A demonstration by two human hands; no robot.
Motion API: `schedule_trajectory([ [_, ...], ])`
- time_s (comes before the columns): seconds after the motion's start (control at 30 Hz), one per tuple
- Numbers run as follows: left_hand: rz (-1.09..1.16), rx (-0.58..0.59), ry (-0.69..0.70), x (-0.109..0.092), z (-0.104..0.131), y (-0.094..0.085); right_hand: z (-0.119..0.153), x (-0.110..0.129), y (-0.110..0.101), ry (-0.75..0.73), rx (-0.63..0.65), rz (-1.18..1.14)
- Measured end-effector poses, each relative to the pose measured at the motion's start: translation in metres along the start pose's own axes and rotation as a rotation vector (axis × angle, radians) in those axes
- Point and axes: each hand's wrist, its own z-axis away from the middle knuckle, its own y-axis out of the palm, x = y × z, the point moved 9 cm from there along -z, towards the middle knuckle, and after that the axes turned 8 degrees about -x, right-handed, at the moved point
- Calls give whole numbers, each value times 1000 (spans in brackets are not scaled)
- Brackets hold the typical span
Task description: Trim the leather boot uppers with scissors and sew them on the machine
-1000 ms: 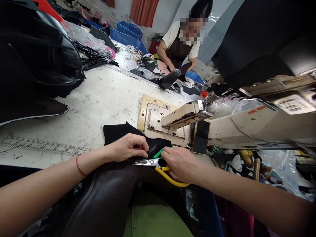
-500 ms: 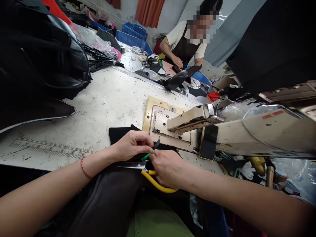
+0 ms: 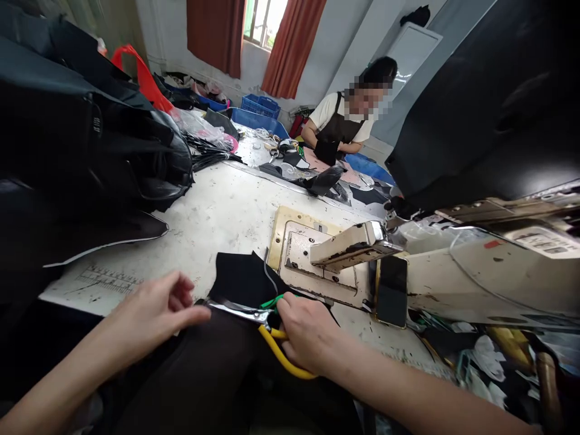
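Yellow-handled scissors are in my right hand, their metal blades pointing left along the table's front edge. Something green sticks out by the right fingertips. My left hand is off to the left near the blade tips, thumb and fingers apart, with nothing visible in it. Behind the blades a black material piece lies on the white table, and a thin dark strip rests across its right part.
A cream machine arm stands over its plate right of centre, with a phone beside it. Black material is heaped at left. Across the table a person handles dark pieces near blue baskets.
My left hand has left the right fingertips and moved left, its fingers now apart. The strip lies on the black piece. The view has tilted upward, and the person opposite has moved their hands.
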Motion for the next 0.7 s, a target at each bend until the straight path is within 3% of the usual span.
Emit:
schedule_trajectory([
  [0.07,368,256,-166,21,21,23,4,-5,0,28,-76,-36],
  [0.13,663,385,-207,21,33,40,7,-7,-2,44,-167,-50],
  [0.27,912,422,-174,8,32,54,10,-7,-9,49,-339,-83],
  [0.43,958,435,-98,-3,29,53,11,-6,-25,47,-506,-111],
  [0.7,972,437,-83,-7,33,50,8,-5,-27,-13,-475,-140],
])
